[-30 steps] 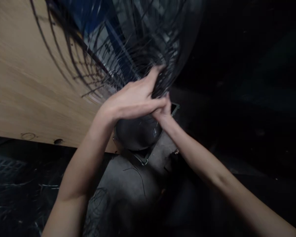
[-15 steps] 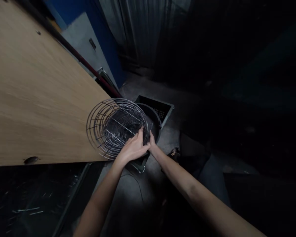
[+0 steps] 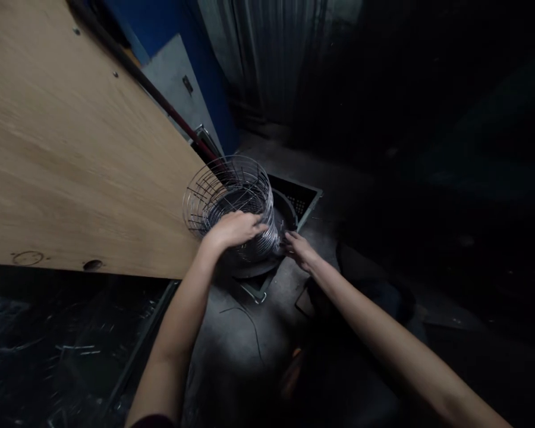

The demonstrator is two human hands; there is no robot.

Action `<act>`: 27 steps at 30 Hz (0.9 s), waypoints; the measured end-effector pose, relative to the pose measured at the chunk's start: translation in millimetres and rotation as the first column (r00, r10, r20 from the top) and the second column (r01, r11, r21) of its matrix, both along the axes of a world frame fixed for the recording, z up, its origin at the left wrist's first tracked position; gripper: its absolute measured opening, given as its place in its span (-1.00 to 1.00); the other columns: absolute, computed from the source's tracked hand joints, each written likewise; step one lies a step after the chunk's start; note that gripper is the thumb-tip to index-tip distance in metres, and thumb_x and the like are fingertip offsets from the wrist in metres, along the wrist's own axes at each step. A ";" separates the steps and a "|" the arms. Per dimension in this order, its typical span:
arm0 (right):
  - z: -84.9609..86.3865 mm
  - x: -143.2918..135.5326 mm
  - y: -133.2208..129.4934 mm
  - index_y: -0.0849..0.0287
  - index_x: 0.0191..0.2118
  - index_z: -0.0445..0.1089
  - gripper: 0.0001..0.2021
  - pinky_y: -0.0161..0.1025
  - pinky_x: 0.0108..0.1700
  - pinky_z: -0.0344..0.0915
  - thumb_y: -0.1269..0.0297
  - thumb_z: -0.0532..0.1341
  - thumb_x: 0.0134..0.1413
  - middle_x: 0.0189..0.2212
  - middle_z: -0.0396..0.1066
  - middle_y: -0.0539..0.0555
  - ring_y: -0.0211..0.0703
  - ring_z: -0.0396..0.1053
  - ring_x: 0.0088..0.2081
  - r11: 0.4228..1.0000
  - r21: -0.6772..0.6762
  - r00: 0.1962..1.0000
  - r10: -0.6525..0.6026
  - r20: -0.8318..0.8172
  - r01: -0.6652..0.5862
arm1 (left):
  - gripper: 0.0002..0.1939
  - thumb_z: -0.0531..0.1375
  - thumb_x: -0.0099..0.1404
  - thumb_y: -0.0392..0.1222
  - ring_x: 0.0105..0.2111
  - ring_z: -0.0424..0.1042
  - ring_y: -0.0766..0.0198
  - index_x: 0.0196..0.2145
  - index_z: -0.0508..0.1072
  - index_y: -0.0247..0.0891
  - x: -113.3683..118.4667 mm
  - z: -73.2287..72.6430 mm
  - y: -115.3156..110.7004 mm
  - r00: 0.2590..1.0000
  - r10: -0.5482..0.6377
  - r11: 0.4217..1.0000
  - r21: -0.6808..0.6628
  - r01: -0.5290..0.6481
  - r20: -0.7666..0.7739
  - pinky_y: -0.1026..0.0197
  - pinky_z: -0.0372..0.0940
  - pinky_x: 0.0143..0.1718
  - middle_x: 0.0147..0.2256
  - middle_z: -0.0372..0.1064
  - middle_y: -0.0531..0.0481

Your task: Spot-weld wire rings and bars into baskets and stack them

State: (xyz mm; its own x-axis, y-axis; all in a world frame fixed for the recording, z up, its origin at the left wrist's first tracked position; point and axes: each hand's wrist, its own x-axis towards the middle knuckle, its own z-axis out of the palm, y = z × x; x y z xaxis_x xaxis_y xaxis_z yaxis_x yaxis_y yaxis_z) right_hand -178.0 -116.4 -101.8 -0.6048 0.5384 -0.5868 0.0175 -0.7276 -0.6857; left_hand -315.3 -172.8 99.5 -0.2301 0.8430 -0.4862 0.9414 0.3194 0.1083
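Observation:
A round stack of wire rings with crossing wires [image 3: 267, 238] rests over a dark round basin [image 3: 288, 208], beside the wooden panel. My left hand [image 3: 241, 229] lies over the near side of the stack, its fingers reaching across the wire and their tips partly lost in shadow. At the stack's right edge is my right hand [image 3: 298, 245], fingers apart and pointing toward the wire. No object shows between its fingers.
Under the basin is a dark crate [image 3: 310, 208] with a pale rim. A large wooden panel [image 3: 93, 154] fills the left, with a dark red bar [image 3: 178, 119] along its far edge. A loose wire [image 3: 255, 330] lies on the floor.
The wire stack has tipped from leaning left to standing more upright over the basin. My right hand has moved right, away from my left hand, and its fingers have spread.

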 end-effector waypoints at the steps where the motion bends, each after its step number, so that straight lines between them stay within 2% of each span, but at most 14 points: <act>1: 14.8 20.2 1.3 0.13 -0.08 0.32 -0.73 -0.14 -0.16 0.34 0.18 0.17 0.10 -0.26 0.43 0.08 -0.16 0.41 -0.31 0.998 0.060 0.999 0.027 0.018 -0.028 | -0.48 -0.04 0.33 0.14 -0.02 0.41 -0.03 0.07 0.39 -0.18 -1.0 5.3 -0.1 1.000 -0.010 0.999 0.044 0.010 -0.015 0.11 0.23 -0.05 -0.07 0.47 -0.18; 3: 44.2 71.1 1.5 0.13 -0.08 0.36 -0.70 -0.10 -0.08 0.32 0.11 0.16 0.11 -0.23 0.43 0.12 -0.09 0.42 -0.24 0.951 0.284 0.992 0.106 0.073 -0.123 | -0.52 -0.04 0.33 0.14 -0.05 0.43 0.00 0.01 0.44 -0.15 0.1 10.2 -3.2 0.998 -0.010 0.994 0.110 0.016 -0.055 0.13 0.24 -0.07 -0.09 0.48 -0.14; 5: 66.4 132.5 0.0 0.09 -0.08 0.39 -0.65 -0.04 -0.01 0.28 0.00 0.14 0.11 -0.18 0.43 0.13 0.01 0.40 -0.15 0.781 0.590 0.974 0.098 0.206 -0.204 | -0.53 -0.05 0.35 0.11 -0.07 0.44 0.02 0.03 0.43 -0.11 6.0 6.0 -10.5 0.993 0.011 0.994 0.113 0.002 -0.118 0.14 0.24 -0.09 -0.11 0.49 -0.14; 7: 75.5 195.2 -2.7 0.06 -0.05 0.39 -0.59 0.03 0.05 0.22 -0.07 0.11 0.09 -0.09 0.38 0.16 0.10 0.33 -0.04 0.530 0.819 0.925 -0.154 0.347 -0.219 | -0.53 -0.06 0.35 0.11 -0.08 0.45 0.02 0.08 0.39 -0.08 13.9 -3.5 -21.7 0.981 0.066 0.993 0.111 -0.047 -0.181 0.13 0.25 -0.10 -0.09 0.48 -0.15; 8: 74.9 223.6 -5.2 0.07 0.00 0.37 -0.53 0.07 0.06 0.20 -0.10 0.10 0.08 -0.04 0.35 0.20 0.16 0.29 0.01 0.431 0.868 0.863 -0.311 0.398 -0.245 | -0.53 -0.06 0.35 0.11 -0.08 0.45 0.03 0.12 0.35 -0.05 17.4 -8.0 -28.2 0.973 0.111 0.987 0.140 -0.084 -0.203 0.13 0.25 -0.10 -0.08 0.48 -0.15; 9: 71.6 248.3 -8.6 0.11 0.05 0.34 -0.46 0.11 0.06 0.18 -0.12 0.10 0.05 0.00 0.31 0.25 0.21 0.25 0.04 0.385 0.878 0.782 -0.436 0.445 -0.285 | -0.52 -0.06 0.35 0.10 -0.08 0.45 0.03 0.14 0.32 -0.03 19.7 -11.3 -34.6 0.964 0.163 0.974 0.193 -0.123 -0.209 0.13 0.25 -0.11 -0.08 0.48 -0.15; 10: 66.0 268.6 -13.0 0.16 0.09 0.31 -0.40 0.13 0.04 0.19 -0.14 0.12 0.02 0.00 0.29 0.30 0.24 0.23 0.04 0.397 0.855 0.702 -0.501 0.506 -0.333 | -0.52 -0.05 0.35 0.10 -0.09 0.45 0.04 0.16 0.29 -0.01 20.5 -12.8 -40.3 0.958 0.212 0.952 0.264 -0.158 -0.191 0.12 0.25 -0.11 -0.08 0.48 -0.14; 12: 51.5 295.0 -22.4 0.25 0.08 0.31 -0.34 0.11 -0.01 0.22 -0.14 0.15 -0.03 -0.05 0.30 0.35 0.25 0.24 0.00 0.509 0.759 0.591 -0.487 0.643 -0.406 | -0.51 -0.04 0.35 0.09 -0.11 0.45 0.07 0.19 0.24 -0.01 16.9 -9.9 -47.3 0.962 0.267 0.869 0.446 -0.215 -0.057 0.13 0.26 -0.13 -0.08 0.48 -0.12; 13: 44.2 301.7 -26.0 0.25 0.05 0.34 -0.37 0.08 -0.04 0.23 -0.13 0.16 -0.03 -0.09 0.32 0.34 0.22 0.26 -0.04 0.558 0.714 0.568 -0.451 0.689 -0.423 | -0.49 -0.03 0.34 0.09 -0.13 0.45 0.10 0.20 0.23 -0.03 13.1 -5.4 -48.1 0.963 0.260 0.808 0.532 -0.255 0.067 0.15 0.26 -0.15 -0.09 0.48 -0.11; 15: 33.2 305.5 -30.0 0.21 -0.04 0.40 -0.48 0.02 -0.08 0.24 -0.10 0.14 0.01 -0.14 0.34 0.29 0.16 0.27 -0.08 0.586 0.687 0.548 -0.435 0.714 -0.430 | -0.45 -0.04 0.34 0.11 -0.21 0.46 0.19 0.22 0.17 -0.11 4.9 10.4 -46.7 0.910 0.215 0.649 0.643 -0.405 0.355 0.22 0.27 -0.23 -0.12 0.49 -0.09; 17: 29.6 301.1 -31.7 0.16 -0.14 0.44 -0.58 -0.02 -0.13 0.23 -0.05 0.10 0.07 -0.15 0.34 0.25 0.13 0.25 -0.10 0.535 0.724 0.538 -0.490 0.685 -0.435 | -0.42 -0.09 0.36 0.15 -0.28 0.44 0.31 0.26 0.04 -0.10 0.0 35.8 -47.9 0.809 0.180 0.492 0.661 -0.566 0.559 0.30 0.25 -0.31 -0.17 0.50 0.02; 20: 32.6 285.8 -32.9 0.14 -0.26 0.46 -0.66 -0.05 -0.20 0.20 0.04 0.04 0.13 -0.22 0.37 0.22 0.11 0.25 -0.18 0.393 0.799 0.582 -0.548 0.601 -0.455 | -0.42 -0.24 0.37 0.21 -0.28 0.39 0.49 0.27 -0.15 0.02 2.3 87.0 -61.3 0.739 0.227 0.315 0.670 -0.672 0.634 0.40 0.16 -0.31 -0.22 0.45 0.23; 24: 43.9 258.6 -32.1 0.12 -0.20 0.48 -0.66 -0.03 -0.17 0.20 0.08 0.03 0.17 -0.21 0.41 0.20 0.10 0.29 -0.17 0.250 0.840 0.693 -0.478 0.540 -0.482 | -0.34 -0.27 0.28 0.37 -0.22 0.37 0.48 0.23 -0.05 0.09 26.9 149.4 -79.0 0.771 0.247 0.187 0.752 -0.632 0.587 0.39 0.15 -0.34 -0.26 0.45 0.27; 27: 61.4 265.5 -38.0 0.07 0.04 0.40 -0.62 -0.04 -0.04 0.19 0.10 0.06 0.19 0.03 0.34 0.18 0.10 0.27 -0.02 0.206 0.816 0.731 -0.366 0.576 -0.540 | -0.30 -0.08 0.17 0.43 -0.21 0.38 0.38 0.21 0.02 0.18 69.6 168.9 -85.5 0.824 0.038 0.179 0.808 -0.562 0.565 0.33 0.22 -0.35 -0.34 0.47 0.29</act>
State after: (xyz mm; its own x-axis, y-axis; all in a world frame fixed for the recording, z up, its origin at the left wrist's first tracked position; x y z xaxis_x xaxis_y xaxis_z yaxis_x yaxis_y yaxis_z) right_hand 87.5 -154.4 -40.4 -0.4880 0.8647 0.1185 0.6922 0.4661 -0.5510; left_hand -245.8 -258.3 268.4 -0.6295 0.6197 0.4687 0.5887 -0.0132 0.8083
